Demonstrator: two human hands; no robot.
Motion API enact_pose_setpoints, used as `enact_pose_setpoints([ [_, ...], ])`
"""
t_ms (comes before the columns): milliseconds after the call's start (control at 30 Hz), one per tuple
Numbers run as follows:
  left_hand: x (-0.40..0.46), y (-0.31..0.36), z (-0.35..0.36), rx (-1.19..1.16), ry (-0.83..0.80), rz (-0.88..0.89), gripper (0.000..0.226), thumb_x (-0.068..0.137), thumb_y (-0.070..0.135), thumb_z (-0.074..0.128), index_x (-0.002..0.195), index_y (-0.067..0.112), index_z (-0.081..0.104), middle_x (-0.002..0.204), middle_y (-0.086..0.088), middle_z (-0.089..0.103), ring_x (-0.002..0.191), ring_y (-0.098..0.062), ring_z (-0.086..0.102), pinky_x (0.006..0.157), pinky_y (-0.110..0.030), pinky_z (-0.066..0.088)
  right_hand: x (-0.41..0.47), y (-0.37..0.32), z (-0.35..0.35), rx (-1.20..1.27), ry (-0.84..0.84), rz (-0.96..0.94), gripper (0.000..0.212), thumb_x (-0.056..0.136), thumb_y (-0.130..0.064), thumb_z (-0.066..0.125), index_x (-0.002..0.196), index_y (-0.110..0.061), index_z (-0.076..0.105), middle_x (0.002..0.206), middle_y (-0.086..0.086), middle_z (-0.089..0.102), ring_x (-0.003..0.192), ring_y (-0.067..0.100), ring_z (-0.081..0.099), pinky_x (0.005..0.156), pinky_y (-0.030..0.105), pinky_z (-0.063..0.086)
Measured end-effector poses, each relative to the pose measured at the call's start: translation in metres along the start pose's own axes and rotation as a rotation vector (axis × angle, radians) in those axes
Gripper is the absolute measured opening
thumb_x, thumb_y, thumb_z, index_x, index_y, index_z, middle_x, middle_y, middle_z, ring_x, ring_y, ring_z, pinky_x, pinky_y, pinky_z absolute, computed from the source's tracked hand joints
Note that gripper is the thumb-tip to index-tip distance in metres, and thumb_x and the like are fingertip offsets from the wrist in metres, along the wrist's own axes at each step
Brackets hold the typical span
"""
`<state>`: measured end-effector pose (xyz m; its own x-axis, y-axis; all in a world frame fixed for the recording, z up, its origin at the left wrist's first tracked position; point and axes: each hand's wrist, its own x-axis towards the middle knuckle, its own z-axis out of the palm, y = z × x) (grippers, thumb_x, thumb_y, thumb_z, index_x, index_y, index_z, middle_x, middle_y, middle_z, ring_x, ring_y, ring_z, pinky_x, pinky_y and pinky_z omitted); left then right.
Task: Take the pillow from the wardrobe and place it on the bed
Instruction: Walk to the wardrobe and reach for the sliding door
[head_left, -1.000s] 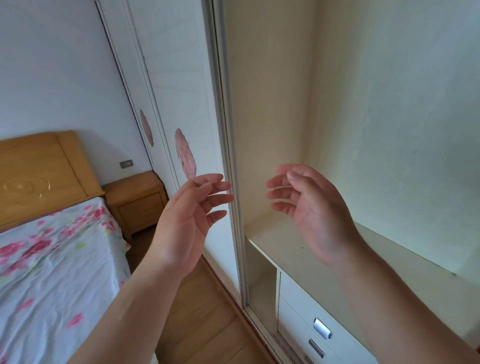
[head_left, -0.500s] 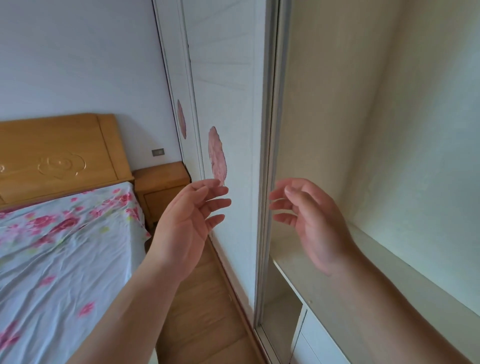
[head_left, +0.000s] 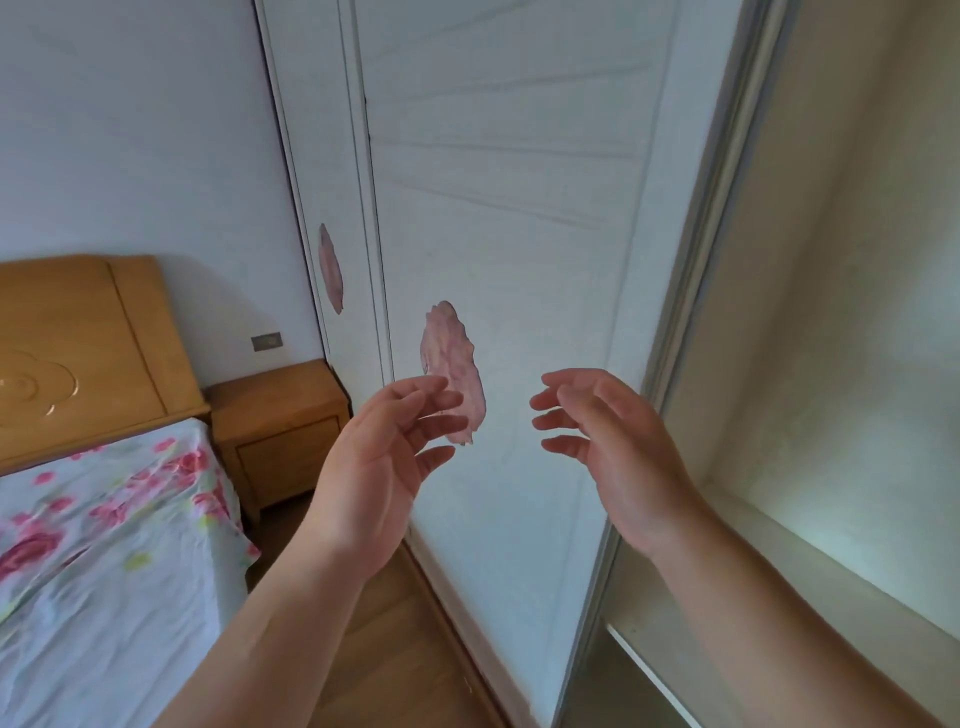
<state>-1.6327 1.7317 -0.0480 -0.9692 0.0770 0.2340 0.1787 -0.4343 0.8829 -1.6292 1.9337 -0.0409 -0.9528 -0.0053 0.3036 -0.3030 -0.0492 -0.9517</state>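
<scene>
No pillow shows anywhere in this view. My left hand (head_left: 384, 457) and my right hand (head_left: 613, 447) are both raised in front of the white wardrobe door (head_left: 509, 260), palms facing each other, fingers spread, holding nothing. The open wardrobe compartment (head_left: 841, 364) is at the right, with a bare pale shelf (head_left: 810, 587) below it. The bed (head_left: 104, 545), covered by a white sheet with pink flowers, lies at the lower left under a wooden headboard (head_left: 78, 343).
A wooden nightstand (head_left: 280, 426) stands between the bed and the wardrobe. A wall socket (head_left: 266, 341) sits above it. Wooden floor (head_left: 405, 649) runs between bed and wardrobe. Pink leaf-shaped marks (head_left: 452, 374) decorate the doors.
The view has swung left: the open compartment and its drawers slid off to the right, and the door, nightstand and bed came further into view. Both hands stay raised and empty.
</scene>
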Motion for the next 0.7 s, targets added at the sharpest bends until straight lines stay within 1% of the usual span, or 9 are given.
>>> enact_pose_setpoints([
  [100, 0.028, 0.006, -0.023, -0.034, -0.009, -0.018, 0.025, 0.088, 0.023, 0.049, 0.098, 0.015, 0.071, 0.096, -0.008, 0.071, 0.088, -0.024, 0.068, 0.069, -0.032, 0.053, 0.026, 0.007, 0.020, -0.087, 0.016, -0.018, 0.018, 0.081, -0.036, 0.059, 0.093, -0.031, 0.071, 0.094, -0.004, 0.073, 0.089, 0.014, 0.069, 0.075, 0.030, 0.052],
  [200, 0.047, 0.006, -0.032, -0.062, -0.030, -0.024, 0.027, 0.094, 0.017, 0.044, 0.097, 0.014, 0.071, 0.095, -0.008, 0.071, 0.087, -0.023, 0.067, 0.070, -0.032, 0.053, 0.054, 0.009, 0.030, -0.233, 0.041, -0.054, 0.018, 0.079, -0.041, 0.059, 0.094, -0.037, 0.068, 0.099, -0.011, 0.070, 0.092, 0.010, 0.066, 0.075, 0.027, 0.052],
  [267, 0.055, 0.004, -0.034, -0.070, -0.040, -0.032, 0.028, 0.096, 0.015, 0.042, 0.099, 0.013, 0.069, 0.095, -0.007, 0.070, 0.086, -0.023, 0.066, 0.073, -0.034, 0.049, 0.070, 0.012, 0.031, -0.424, 0.035, -0.098, 0.016, 0.084, -0.038, 0.059, 0.099, -0.038, 0.065, 0.102, -0.018, 0.067, 0.093, 0.000, 0.062, 0.072, 0.020, 0.047],
  [333, 0.062, 0.006, -0.032, -0.075, -0.050, -0.051, 0.026, 0.096, 0.016, 0.042, 0.100, 0.011, 0.068, 0.094, -0.007, 0.070, 0.085, -0.022, 0.066, 0.074, -0.036, 0.046, 0.081, 0.015, 0.027, -0.688, 0.011, -0.181, 0.021, 0.089, -0.034, 0.060, 0.110, -0.033, 0.061, 0.111, -0.022, 0.061, 0.098, -0.002, 0.057, 0.077, 0.019, 0.045],
  [433, 0.072, 0.009, -0.026, -0.088, -0.064, -0.079, 0.021, 0.086, 0.024, 0.055, 0.091, 0.014, 0.072, 0.092, -0.007, 0.070, 0.084, -0.022, 0.066, 0.073, -0.035, 0.047, 0.096, 0.013, 0.014, -1.104, -0.047, -0.343, 0.036, 0.091, -0.038, 0.056, 0.124, -0.024, 0.056, 0.124, -0.014, 0.055, 0.108, 0.009, 0.052, 0.086, 0.026, 0.042],
  [533, 0.083, 0.009, -0.023, -0.103, -0.082, -0.101, 0.023, 0.080, 0.027, 0.058, 0.093, 0.014, 0.072, 0.093, -0.008, 0.070, 0.087, -0.023, 0.066, 0.075, -0.036, 0.047, 0.111, 0.012, -0.001, -1.505, -0.112, -0.476, 0.042, 0.091, -0.036, 0.055, 0.127, -0.014, 0.056, 0.129, 0.001, 0.056, 0.114, 0.023, 0.052, 0.093, 0.036, 0.041],
  [633, 0.092, 0.003, -0.019, -0.128, -0.090, -0.124, 0.022, 0.079, 0.027, 0.060, 0.092, 0.015, 0.073, 0.094, -0.008, 0.070, 0.086, -0.022, 0.066, 0.072, -0.033, 0.046, 0.121, 0.015, -0.015, -1.869, -0.180, -0.532, 0.041, 0.091, -0.035, 0.048, 0.122, -0.009, 0.057, 0.126, 0.009, 0.057, 0.111, 0.031, 0.053, 0.093, 0.042, 0.039],
  [700, 0.095, -0.003, -0.014, -0.128, -0.108, -0.145, 0.023, 0.079, 0.028, 0.061, 0.094, 0.016, 0.073, 0.095, -0.007, 0.071, 0.087, -0.022, 0.066, 0.074, -0.033, 0.045, 0.126, 0.015, -0.025, -2.024, -0.234, -0.544, 0.041, 0.091, -0.031, 0.040, 0.120, -0.007, 0.057, 0.120, 0.011, 0.058, 0.107, 0.033, 0.053, 0.093, 0.044, 0.038],
])
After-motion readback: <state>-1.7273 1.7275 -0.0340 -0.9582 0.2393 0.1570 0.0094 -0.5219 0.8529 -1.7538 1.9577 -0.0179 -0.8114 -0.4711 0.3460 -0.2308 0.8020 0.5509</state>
